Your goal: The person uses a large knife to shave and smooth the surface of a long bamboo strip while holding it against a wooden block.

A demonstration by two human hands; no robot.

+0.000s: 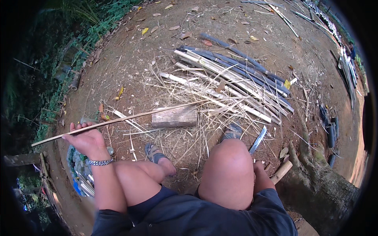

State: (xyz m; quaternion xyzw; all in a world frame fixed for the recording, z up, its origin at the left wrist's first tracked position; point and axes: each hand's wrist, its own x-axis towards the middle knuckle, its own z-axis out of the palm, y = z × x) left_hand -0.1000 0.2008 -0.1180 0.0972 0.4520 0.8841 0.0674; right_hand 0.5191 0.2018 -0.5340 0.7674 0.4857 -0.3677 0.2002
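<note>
We observe the left hand at the left of the view, palm turned up, gripping a long, thin, tan bamboo strip between thumb and fingers. The strip's near end projects past the hand to the left; the rest slants up and right across the upper part of a squared, weathered wooden block, its far tip among loose shavings. Contact between strip and block: we cannot tell. On the left wrist we note a silver-coloured chain bracelet.

The right hand is low beside the right knee, mostly hidden by it; we cannot tell whether its grip is closed or what it holds. Just ahead of it we see a broad, bright metal blade, tilted, its lower end by the knee. To the right of the hand lies a pale, cylindrical piece of wood, near a rough grey-brown tree base.

Beyond the block we record a heap of pale split bamboo lengths, with dark blue-grey poles alongside, on brown earth strewn with curled shavings.
</note>
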